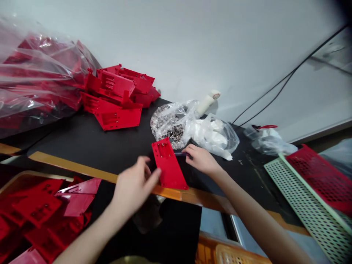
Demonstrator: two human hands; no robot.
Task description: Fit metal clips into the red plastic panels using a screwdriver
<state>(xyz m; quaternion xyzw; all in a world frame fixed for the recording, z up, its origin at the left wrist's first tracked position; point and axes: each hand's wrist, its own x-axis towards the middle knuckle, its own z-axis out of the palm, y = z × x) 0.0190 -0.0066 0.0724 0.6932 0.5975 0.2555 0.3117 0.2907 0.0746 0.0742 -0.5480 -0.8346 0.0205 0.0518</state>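
Note:
A red plastic part [171, 167] with small metal pieces in its upper slots lies on the black table [82, 141], close to the front edge. My left hand [134, 179] is at its left side, thumb and fingers apart, the thumb tip near the part's left edge. To the right of the part, my right hand [200, 158] has its fingertips pinched on a thin dark tool, which is mostly hidden. Just behind the hands is an open clear bag of small metal pieces [176, 132]. Beside that sits a bag with white contents [213, 135].
Red parts [118, 95] are piled at the back left, beside a large clear bag [35, 77] of more. A basket of red parts [35, 209] stands at the front left. Green [308, 205] and red [321, 176] perforated baskets stand right. A white roll [207, 104] leans at the wall.

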